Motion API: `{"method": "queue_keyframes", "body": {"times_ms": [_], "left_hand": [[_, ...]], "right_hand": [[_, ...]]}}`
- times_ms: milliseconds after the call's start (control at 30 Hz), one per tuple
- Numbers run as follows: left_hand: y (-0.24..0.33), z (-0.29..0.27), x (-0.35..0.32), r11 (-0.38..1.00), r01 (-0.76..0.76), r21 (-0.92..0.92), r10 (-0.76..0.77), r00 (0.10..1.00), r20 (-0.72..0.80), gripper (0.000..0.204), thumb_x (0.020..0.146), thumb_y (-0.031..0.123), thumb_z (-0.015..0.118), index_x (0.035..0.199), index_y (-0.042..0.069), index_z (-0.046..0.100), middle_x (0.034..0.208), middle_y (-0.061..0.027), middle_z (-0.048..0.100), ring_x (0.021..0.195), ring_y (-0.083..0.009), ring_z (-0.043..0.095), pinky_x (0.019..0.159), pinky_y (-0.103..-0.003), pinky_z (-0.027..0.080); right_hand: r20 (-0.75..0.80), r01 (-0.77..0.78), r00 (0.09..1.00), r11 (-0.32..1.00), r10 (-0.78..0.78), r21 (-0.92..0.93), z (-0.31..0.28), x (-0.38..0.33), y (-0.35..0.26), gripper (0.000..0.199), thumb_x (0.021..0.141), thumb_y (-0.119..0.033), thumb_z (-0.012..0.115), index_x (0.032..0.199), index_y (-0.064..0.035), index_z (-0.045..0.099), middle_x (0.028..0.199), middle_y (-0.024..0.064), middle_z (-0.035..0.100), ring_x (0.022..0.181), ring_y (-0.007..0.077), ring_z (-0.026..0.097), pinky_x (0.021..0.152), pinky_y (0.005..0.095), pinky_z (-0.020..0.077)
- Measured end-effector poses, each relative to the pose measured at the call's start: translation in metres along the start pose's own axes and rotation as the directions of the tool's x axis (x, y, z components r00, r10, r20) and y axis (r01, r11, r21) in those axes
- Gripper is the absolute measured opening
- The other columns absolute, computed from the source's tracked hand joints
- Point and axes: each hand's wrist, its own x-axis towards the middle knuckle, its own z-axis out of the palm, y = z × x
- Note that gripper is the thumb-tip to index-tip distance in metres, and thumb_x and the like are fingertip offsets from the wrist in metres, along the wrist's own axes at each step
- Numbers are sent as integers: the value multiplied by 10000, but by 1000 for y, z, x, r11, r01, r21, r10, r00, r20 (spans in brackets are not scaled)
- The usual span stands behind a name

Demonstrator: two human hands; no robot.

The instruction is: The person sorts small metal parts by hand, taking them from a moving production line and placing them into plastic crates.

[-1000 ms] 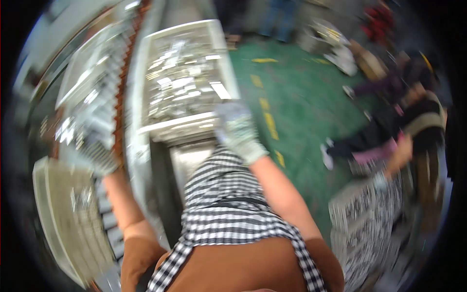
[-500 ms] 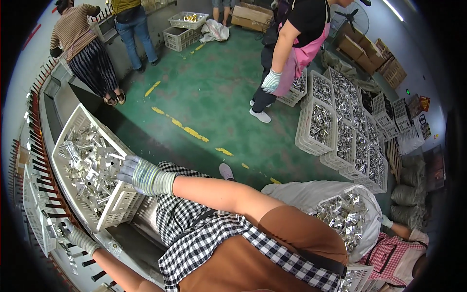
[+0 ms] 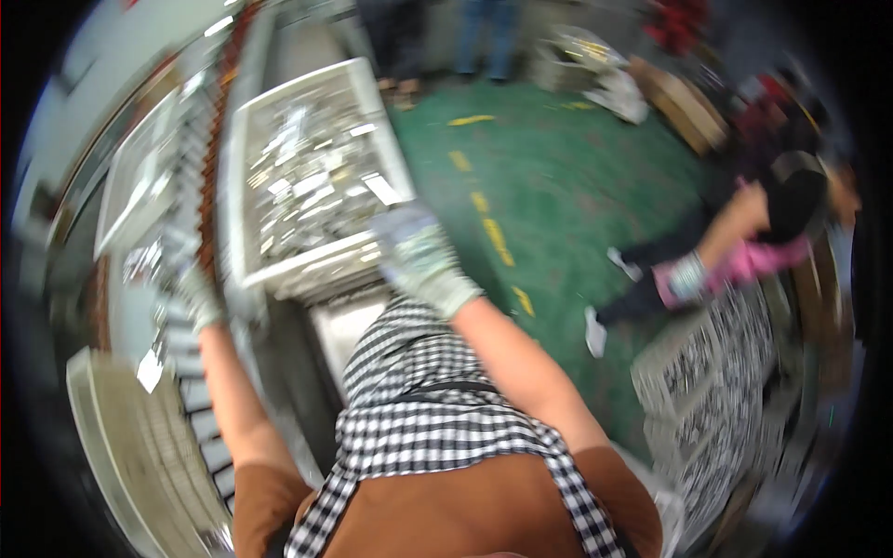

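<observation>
A white plastic crate [image 3: 244, 186] heaped with shiny metal pieces [image 3: 312, 177] stands before me on a metal ledge. My right hand [image 3: 419, 251], in a pale striped knit glove, is at the crate's near right corner. Its fingers look curled, with one bright metal piece [image 3: 379, 189] at their tips. My left hand [image 3: 191, 284], gloved alike, reaches over the rack left of the crate. A cluster of shiny metal parts [image 3: 144, 262] lies against its fingers. Motion blur smears those fingers, so their grip is unclear.
Along the left runs a red-brown chain line [image 3: 212, 158] with a row of bars. Beyond it are a white crate [image 3: 139, 177] and, nearer, a cream crate [image 3: 98, 437]. A person in a pink apron [image 3: 758, 260] stands at right by stacked crates [image 3: 688, 372] of metal parts.
My view has swung left, so the scene shifts to the right and blurs. Both hands stay near the filled crate and the rack. The co-worker at right now appears further right and bent over.
</observation>
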Motion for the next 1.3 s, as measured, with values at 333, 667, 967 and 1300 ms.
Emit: {"method": "queue_keyframes", "body": {"times_ms": [333, 667, 967, 1300], "left_hand": [[32, -158, 39, 692, 541, -478, -597, 801, 43, 469, 833, 146, 637, 1247, -33, 508, 1234, -158, 540, 1124, -239, 504, 989, -322, 352], [152, -193, 91, 573, 190, -797, -151, 981, 126, 383, 841, 213, 626, 1174, 31, 575, 1116, -120, 595, 992, -235, 561, 875, -322, 433], [149, -179, 40, 706, 202, -678, 268, 810, 521, 373, 795, 302, 614, 1074, 56, 645, 1192, -209, 552, 1139, -343, 509, 989, -386, 384], [105, -174, 17, 649, 311, -694, 95, 872, 480, 375, 817, 215, 626, 1131, 12, 587, 1229, -207, 522, 1159, -323, 497, 995, -371, 370]], "right_hand": [[44, 43, 998, 986, -37, -160, -12, -4, -5, 582, 654, -121, 671, 1205, -79, 488, 1137, 114, 520, 1116, 300, 465, 1058, 484, 300], [52, 40, 998, 984, -31, -176, -10, 1, -9, 582, 652, -135, 672, 1202, -77, 489, 1139, 120, 522, 1104, 300, 475, 1059, 477, 304], [82, 36, 996, 987, -24, -155, -13, 1, -10, 581, 665, -136, 660, 1219, -81, 492, 1155, 124, 526, 1127, 306, 471, 1054, 478, 300], [39, 39, 999, 986, -33, -165, -11, -3, -6, 577, 667, -144, 667, 1214, -77, 495, 1159, 123, 522, 1138, 299, 466, 1056, 477, 294]]}}
